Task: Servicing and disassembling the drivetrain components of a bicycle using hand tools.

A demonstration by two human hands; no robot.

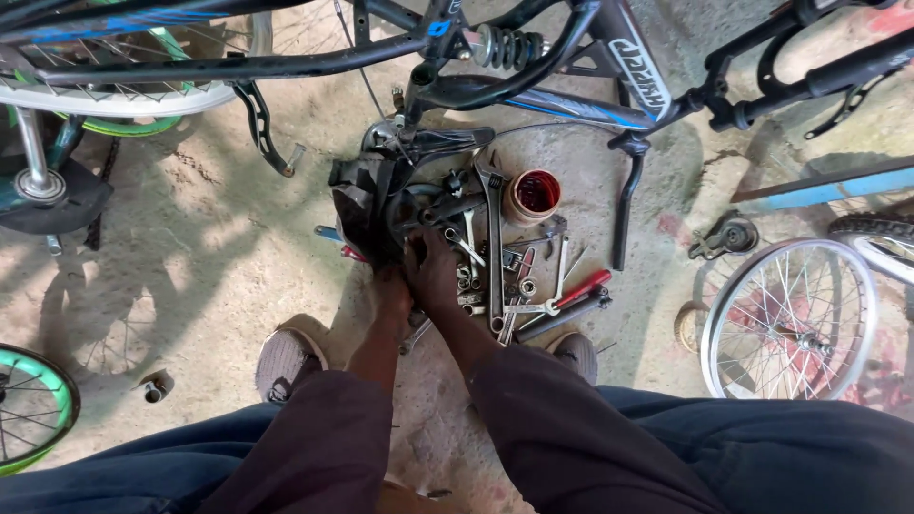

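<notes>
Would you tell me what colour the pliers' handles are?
Red, with a dark one beside it; the pliers show best in the head view.

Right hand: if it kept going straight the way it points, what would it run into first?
Probably the dark metal bike parts just beyond the right hand; past them stands the bicycle frame. Depth is hard to judge.

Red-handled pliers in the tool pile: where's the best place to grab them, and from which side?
Probably by the red handles, coming from the right. They stick out of the tool pile toward bare floor, while the jaw end lies buried among wrenches, near the right hand.
</notes>
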